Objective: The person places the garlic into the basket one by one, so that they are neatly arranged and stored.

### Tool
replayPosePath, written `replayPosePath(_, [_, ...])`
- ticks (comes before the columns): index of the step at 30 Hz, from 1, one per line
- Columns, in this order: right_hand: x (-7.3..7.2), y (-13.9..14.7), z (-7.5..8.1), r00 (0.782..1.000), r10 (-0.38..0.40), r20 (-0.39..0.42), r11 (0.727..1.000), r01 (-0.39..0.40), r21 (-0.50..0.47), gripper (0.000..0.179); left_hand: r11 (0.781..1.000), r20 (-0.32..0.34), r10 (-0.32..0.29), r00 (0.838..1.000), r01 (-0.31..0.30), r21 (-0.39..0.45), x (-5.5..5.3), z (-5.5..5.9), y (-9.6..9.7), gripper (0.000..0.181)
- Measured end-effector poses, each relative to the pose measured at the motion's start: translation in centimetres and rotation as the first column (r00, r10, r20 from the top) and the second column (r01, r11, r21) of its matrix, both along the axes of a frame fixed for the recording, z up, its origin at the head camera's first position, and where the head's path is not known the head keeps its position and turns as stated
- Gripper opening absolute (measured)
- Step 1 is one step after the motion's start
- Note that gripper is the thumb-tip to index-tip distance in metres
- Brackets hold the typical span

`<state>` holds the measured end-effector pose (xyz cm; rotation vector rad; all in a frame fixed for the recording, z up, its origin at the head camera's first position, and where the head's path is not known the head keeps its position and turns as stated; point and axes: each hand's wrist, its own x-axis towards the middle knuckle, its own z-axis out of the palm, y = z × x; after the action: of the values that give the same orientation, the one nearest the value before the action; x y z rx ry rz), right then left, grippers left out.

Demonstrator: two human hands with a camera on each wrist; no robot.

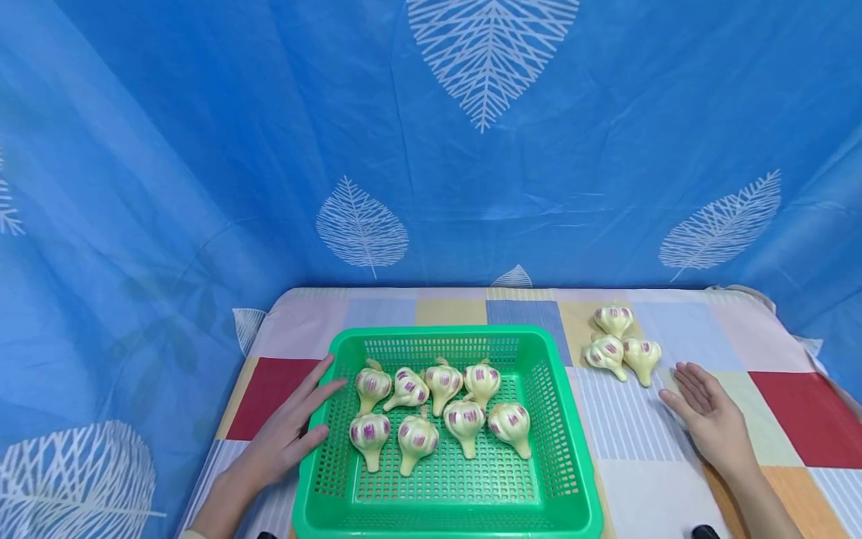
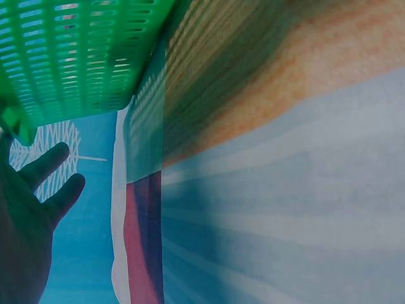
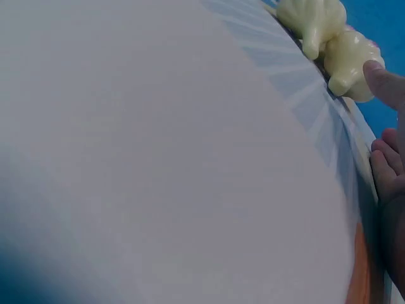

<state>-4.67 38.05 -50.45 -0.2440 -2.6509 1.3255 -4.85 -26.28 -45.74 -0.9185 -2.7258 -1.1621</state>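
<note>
My left hand (image 1: 286,430) is at the left rim of a green plastic basket (image 1: 582,464), fingers extended and fingertips right at the rim. In the left wrist view the thumb and fingers spread beside the basket's slotted wall (image 2: 76,69). Inside the basket lie several garlic bulbs (image 1: 417,438), cream with purple streaks, in two rough rows towards its back and middle. My right hand (image 1: 717,419) holds nothing, its fingers loosely extended, palm turned towards the basket. Just left of its fingertips, three more garlic bulbs (image 1: 604,353) sit in a cluster on the cloth; two bulbs (image 3: 351,63) show in the right wrist view.
A patchwork tablecloth (image 1: 646,490) covers the table, and the basket takes up its left and middle part. Behind the table and along its left side hangs a blue curtain (image 1: 471,202) with white leaf prints.
</note>
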Motion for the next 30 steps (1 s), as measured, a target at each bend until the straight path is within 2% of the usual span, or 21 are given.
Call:
replayPosePath(3, [-1.0, 0.3, 0.1, 1.000, 0.028, 0.006, 0.999, -0.027, -0.024, 0.086, 1.000, 0.008, -0.002, 1.000, 0.002, 0.009, -0.1, 0.0, 0.0, 0.065])
replayPosePath(5, [-1.6, 0.5, 0.3, 0.997, 0.079, 0.002, 0.996, -0.078, -0.052, 0.088, 1.000, 0.009, -0.004, 1.000, 0.004, 0.011, -0.1, -0.1, 0.0, 0.066])
replayPosePath(9, [-2.7, 0.8, 0.7, 0.983, 0.184, 0.025, 0.979, -0.181, -0.093, 0.093, 1.000, 0.006, -0.001, 1.000, 0.001, 0.009, -0.1, -0.2, -0.1, 0.066])
replayPosePath(12, [-3.7, 0.9, 1.0, 0.970, 0.231, 0.068, 0.970, -0.224, -0.097, 0.096, 1.000, -0.004, 0.001, 1.000, -0.001, 0.007, -0.1, -0.2, -0.1, 0.067])
replayPosePath(16, [-5.1, 0.9, 1.0, 0.959, 0.263, 0.104, 0.962, -0.254, -0.096, 0.099, 1.000, -0.007, -0.003, 1.000, 0.003, 0.012, -0.1, -0.3, -0.2, 0.066])
replayPosePath(22, [-6.8, 0.8, 0.7, 0.953, 0.290, 0.086, 0.955, -0.282, -0.088, 0.098, 1.000, -0.005, -0.011, 1.000, 0.011, 0.019, 0.0, -0.4, -0.2, 0.065])
replayPosePath(30, [-7.6, 0.6, 0.5, 0.956, 0.291, 0.025, 0.957, -0.291, 0.018, 0.087, 1.000, 0.003, -0.012, 1.000, 0.012, 0.023, -0.1, -0.5, -0.1, 0.066])
